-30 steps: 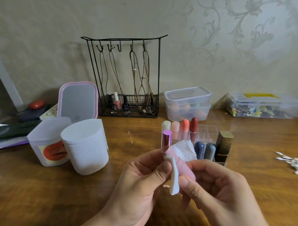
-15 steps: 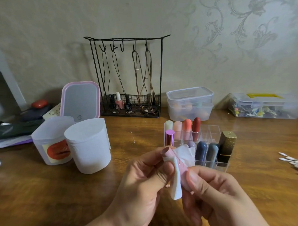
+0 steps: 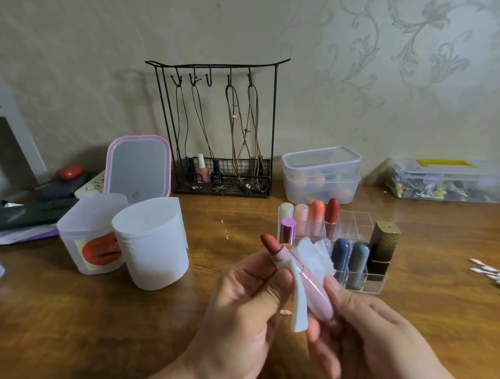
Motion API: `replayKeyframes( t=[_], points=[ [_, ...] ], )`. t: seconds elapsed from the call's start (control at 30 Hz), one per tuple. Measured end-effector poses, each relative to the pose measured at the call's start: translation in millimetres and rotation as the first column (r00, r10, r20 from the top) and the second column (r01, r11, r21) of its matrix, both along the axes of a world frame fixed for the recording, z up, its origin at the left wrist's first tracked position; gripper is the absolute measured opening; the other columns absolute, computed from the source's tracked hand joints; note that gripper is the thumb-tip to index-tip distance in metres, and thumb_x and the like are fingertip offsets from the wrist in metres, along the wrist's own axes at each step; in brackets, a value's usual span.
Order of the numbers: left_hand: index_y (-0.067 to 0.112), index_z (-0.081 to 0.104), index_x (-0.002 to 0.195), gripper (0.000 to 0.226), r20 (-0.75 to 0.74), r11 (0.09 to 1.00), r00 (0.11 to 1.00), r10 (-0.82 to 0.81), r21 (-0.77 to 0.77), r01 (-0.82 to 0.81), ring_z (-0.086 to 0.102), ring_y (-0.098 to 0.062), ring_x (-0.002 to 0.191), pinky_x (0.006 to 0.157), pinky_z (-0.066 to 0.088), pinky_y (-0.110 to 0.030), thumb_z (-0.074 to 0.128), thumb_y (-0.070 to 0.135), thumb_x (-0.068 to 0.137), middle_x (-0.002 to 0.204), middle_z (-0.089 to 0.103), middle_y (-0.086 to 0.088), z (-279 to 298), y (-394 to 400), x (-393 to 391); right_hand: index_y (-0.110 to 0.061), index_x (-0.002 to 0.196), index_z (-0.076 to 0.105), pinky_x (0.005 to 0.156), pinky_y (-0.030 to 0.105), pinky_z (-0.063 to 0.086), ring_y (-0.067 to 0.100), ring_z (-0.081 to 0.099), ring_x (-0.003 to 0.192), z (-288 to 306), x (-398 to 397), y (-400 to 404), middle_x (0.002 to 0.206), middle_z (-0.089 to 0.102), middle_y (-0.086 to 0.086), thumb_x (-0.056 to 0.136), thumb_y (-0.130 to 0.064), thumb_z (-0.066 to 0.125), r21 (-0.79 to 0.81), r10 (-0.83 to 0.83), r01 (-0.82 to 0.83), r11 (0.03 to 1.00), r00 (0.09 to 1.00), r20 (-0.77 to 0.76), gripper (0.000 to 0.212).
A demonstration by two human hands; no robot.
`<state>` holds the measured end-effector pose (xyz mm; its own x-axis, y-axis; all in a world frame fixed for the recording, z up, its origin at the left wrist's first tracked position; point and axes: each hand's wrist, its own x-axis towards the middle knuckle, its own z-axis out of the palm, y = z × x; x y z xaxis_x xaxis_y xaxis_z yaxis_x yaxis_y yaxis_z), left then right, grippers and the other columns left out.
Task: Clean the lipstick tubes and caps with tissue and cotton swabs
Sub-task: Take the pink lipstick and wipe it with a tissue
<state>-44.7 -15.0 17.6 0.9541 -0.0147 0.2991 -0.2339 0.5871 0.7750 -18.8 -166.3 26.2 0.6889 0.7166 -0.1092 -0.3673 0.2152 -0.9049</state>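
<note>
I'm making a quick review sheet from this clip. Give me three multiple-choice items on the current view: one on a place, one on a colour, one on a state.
1. Where do the cotton swabs lie?
A. On the table at the right edge
B. Inside the clear organizer
C. On the wire rack

2. What colour is the exposed lipstick bullet of the held tube?
A. Purple
B. Brownish red
C. Black

3. What state is the held pink lipstick in?
A. Capped and standing in the organizer
B. Uncapped, bullet out, tissue around it
C. Lying alone on the table

Answers:
1. A: the cotton swabs lie in a loose pile on the table.
2. B: the bullet is brownish red.
3. B: the pink lipstick sits between the left hand and right hand, with tissue wrapped at its neck.
</note>
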Motion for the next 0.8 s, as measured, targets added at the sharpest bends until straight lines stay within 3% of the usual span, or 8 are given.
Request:
replayKeyframes(
  t=[0.07, 0.27, 0.4, 0.47, 0.53, 0.6, 0.67, 0.8],
  points=[
    [0.008, 0.074, 0.095, 0.037, 0.001, 1.0, 1.0, 0.01, 0.027, -0.01, 0.065, -0.025, 0.065, 0.064, 0.056, -0.03, 0.085, 0.031, 0.068, 0.08, 0.068, -0.018, 1.6, -1.0, -1.1, 0.002, 0.064, 0.063, 0.039, 0.025, 0.036, 0.024, 0.043, 0.038, 0.8, -0.9, 2.0, 0.05, 0.046, 0.018, 0.066, -0.057, 0.073, -0.009, -0.009, 0.008, 1.0, 0.996, -0.088, 0.06],
    [0.01, 0.076, 0.089, 0.036, 0.007, 0.998, 0.998, 0.06, -0.02, -0.06, 0.067, -0.014, 0.079, 0.072, 0.055, -0.022, 0.089, 0.03, 0.061, 0.083, 0.071, -0.008, 3.3, -0.7, 1.6, -0.012, 0.06, 0.061, 0.039, 0.018, 0.034, 0.019, 0.047, 0.04, 3.9, -3.9, -0.9, 0.053, 0.051, 0.014, 0.058, -0.057, 0.073, -0.185, -0.116, 0.177, 0.967, 0.947, 0.3, 0.047],
    [0.006, 0.074, 0.096, 0.038, -0.003, 0.999, 1.0, -0.028, -0.039, 0.028, 0.069, -0.027, 0.068, 0.062, 0.058, -0.033, 0.085, 0.027, 0.068, 0.087, 0.069, -0.019, 1.7, -0.2, 0.4, -0.003, 0.062, 0.057, 0.04, 0.024, 0.029, 0.019, 0.035, 0.037, 1.7, -1.8, 1.2, 0.049, 0.036, 0.012, 0.06, -0.05, 0.084, 0.026, 0.075, -0.071, 0.997, 0.984, -0.161, 0.054],
    [0.004, 0.071, 0.098, 0.039, -0.023, 0.999, 0.998, -0.051, -0.016, 0.05, 0.067, -0.034, 0.063, 0.06, 0.057, -0.038, 0.085, 0.027, 0.069, 0.087, 0.066, -0.025, 2.2, -0.1, 0.2, -0.006, 0.069, 0.058, 0.042, 0.025, 0.031, 0.018, 0.04, 0.038, 4.2, -1.1, 2.1, 0.049, 0.041, 0.01, 0.076, -0.049, 0.079, 0.149, 0.241, -0.212, 0.966, 0.945, -0.219, 0.049],
    [0.004, 0.071, 0.097, 0.041, -0.018, 1.0, 1.0, -0.016, -0.01, 0.015, 0.065, -0.034, 0.071, 0.065, 0.057, -0.037, 0.086, 0.028, 0.067, 0.088, 0.064, -0.024, -0.6, -0.9, 2.7, -0.006, 0.07, 0.061, 0.043, 0.025, 0.034, 0.02, 0.045, 0.041, 5.6, 0.0, -0.6, 0.05, 0.049, 0.012, 0.083, -0.05, 0.073, 0.047, 0.147, -0.141, 0.989, 0.977, -0.157, 0.047],
    [0.001, 0.071, 0.095, 0.05, -0.052, 0.996, 0.997, 0.064, -0.056, -0.067, 0.061, -0.028, 0.082, 0.07, 0.056, -0.031, 0.091, 0.027, 0.058, 0.092, 0.061, -0.021, -2.7, 0.1, 5.4, -0.012, 0.073, 0.071, 0.042, 0.022, 0.036, 0.019, 0.05, 0.045, 3.3, -2.1, -2.5, 0.055, 0.055, 0.011, 0.079, -0.061, 0.068, -0.18, -0.162, 0.194, 0.964, 0.97, 0.181, 0.05],
    [-0.009, 0.065, 0.097, 0.061, -0.065, 0.993, 0.994, 0.092, -0.071, -0.097, 0.057, -0.028, 0.081, 0.07, 0.053, -0.028, 0.092, 0.027, 0.057, 0.091, 0.056, -0.026, -4.5, 0.3, 6.3, -0.021, 0.079, 0.073, 0.045, 0.015, 0.037, 0.011, 0.053, 0.048, 7.7, -7.7, -0.2, 0.059, 0.062, 0.005, 0.068, -0.067, 0.067, -0.209, -0.218, 0.345, 0.915, 0.858, 0.465, 0.047],
    [0.003, 0.072, 0.093, 0.046, -0.032, 0.998, 0.999, 0.032, -0.056, -0.034, 0.062, -0.021, 0.074, 0.068, 0.053, -0.025, 0.089, 0.031, 0.061, 0.08, 0.064, -0.016, -1.0, -1.6, 2.2, -0.014, 0.062, 0.065, 0.045, 0.02, 0.035, 0.015, 0.047, 0.045, 5.2, -6.1, -0.2, 0.053, 0.05, 0.005, 0.064, -0.049, 0.077, -0.145, -0.06, 0.101, 0.984, 0.963, 0.265, 0.037]
  ],
)
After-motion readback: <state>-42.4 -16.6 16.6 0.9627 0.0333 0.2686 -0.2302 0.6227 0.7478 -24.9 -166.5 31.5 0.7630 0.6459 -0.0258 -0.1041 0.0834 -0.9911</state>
